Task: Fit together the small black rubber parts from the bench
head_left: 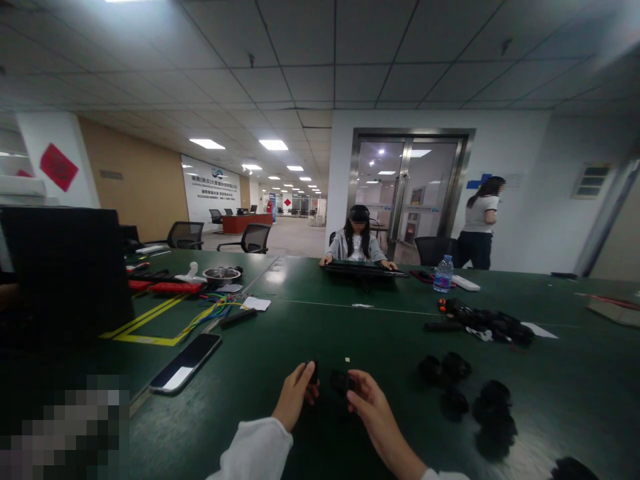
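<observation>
My left hand [296, 395] is closed around a small black part [313, 372], thumb on top, just above the green table. Close by on its right, my right hand [369, 399] pinches another small black part [340, 381] between thumb and fingers. A narrow gap separates the two parts. Both are dark, and their exact kind cannot be made out. Several similar black round pieces [454, 367] lie on the table to the right of my right hand, some bunched together. A tiny pale square [347, 359] rests on the table just beyond my hands.
A smartphone [187, 363] lies at the left, near coloured wires [213, 310] and a metal bowl [223, 274]. Across the table a seated person [356, 243] holds a flat black panel [365, 269]. A water bottle [443, 274] and a dark cluster of parts [490, 323] are at right.
</observation>
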